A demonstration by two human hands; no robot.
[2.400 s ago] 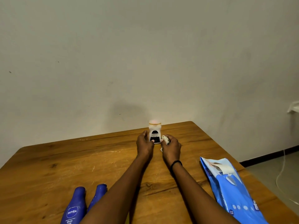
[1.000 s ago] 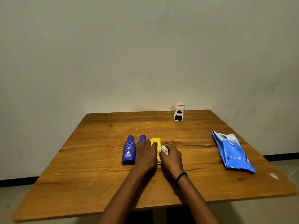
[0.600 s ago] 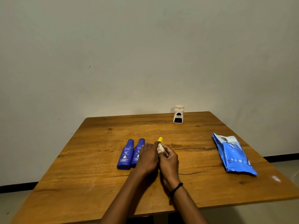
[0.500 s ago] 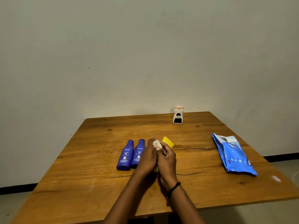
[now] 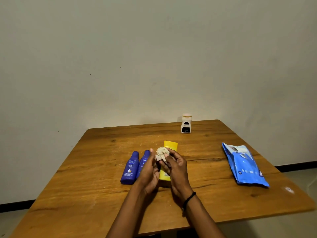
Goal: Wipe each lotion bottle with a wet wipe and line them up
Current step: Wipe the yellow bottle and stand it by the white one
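Note:
A yellow lotion bottle (image 5: 169, 146) is held above the table's middle by my left hand (image 5: 148, 170), its lower half hidden between my hands. My right hand (image 5: 175, 167) presses a crumpled wet wipe (image 5: 162, 153) against the bottle's upper side. Two blue Nivea bottles lie flat side by side just left of my hands: one (image 5: 129, 168) in full view, the other (image 5: 143, 160) partly behind my left hand. A small white bottle (image 5: 186, 124) stands upright near the far edge.
A blue wet-wipe pack (image 5: 244, 166) lies on the right side of the wooden table (image 5: 85, 177). A plain wall rises right behind the table's far edge. Floor shows beyond the right edge.
After leaving the white bottle standing at the far edge, my hands picked up the yellow bottle. It has since been turned so its broad face shows, with the wipe rubbing it.

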